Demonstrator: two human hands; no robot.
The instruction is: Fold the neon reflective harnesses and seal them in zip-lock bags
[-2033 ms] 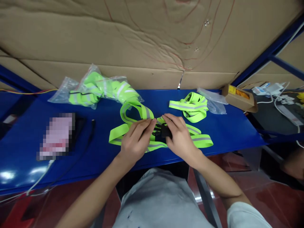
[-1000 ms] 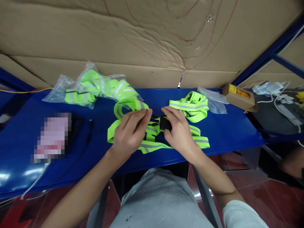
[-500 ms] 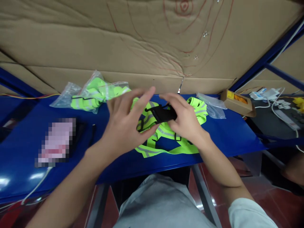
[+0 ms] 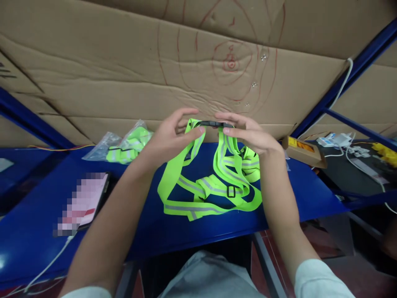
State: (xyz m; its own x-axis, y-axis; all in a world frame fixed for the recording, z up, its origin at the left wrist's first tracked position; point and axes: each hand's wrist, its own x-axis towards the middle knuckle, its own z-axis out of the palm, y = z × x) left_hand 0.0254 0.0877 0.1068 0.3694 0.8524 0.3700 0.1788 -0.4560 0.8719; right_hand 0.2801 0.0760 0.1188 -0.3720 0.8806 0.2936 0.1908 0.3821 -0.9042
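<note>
A fluorescent yellow-green reflective vest (image 4: 192, 205) made of straps with grey stripes lies partly on the blue table, its upper straps raised by my hands. A black plastic buckle (image 4: 214, 123) spans the gap between my hands and looks joined. My left hand (image 4: 173, 134) pinches the strap and the buckle's left end between thumb and fingers. At the other end, my right hand (image 4: 248, 131) grips the buckle and its strap in the same way. A black strap slider (image 4: 231, 191) sits on the lower straps.
Behind the table stands a cardboard wall (image 4: 124, 99) with red drawn lines. Bagged yellow-green straps (image 4: 127, 149) and a phone (image 4: 83, 203) on a white cable lie to the left. A rolled yellow-green strap bundle (image 4: 250, 163) and an open cardboard box (image 4: 302, 151) are on the right.
My left hand, open beside the buckle before, has closed on its left end. The buckle, formerly in my right hand, now stretches between both hands, with the straps lifted. The camera view has shifted.
</note>
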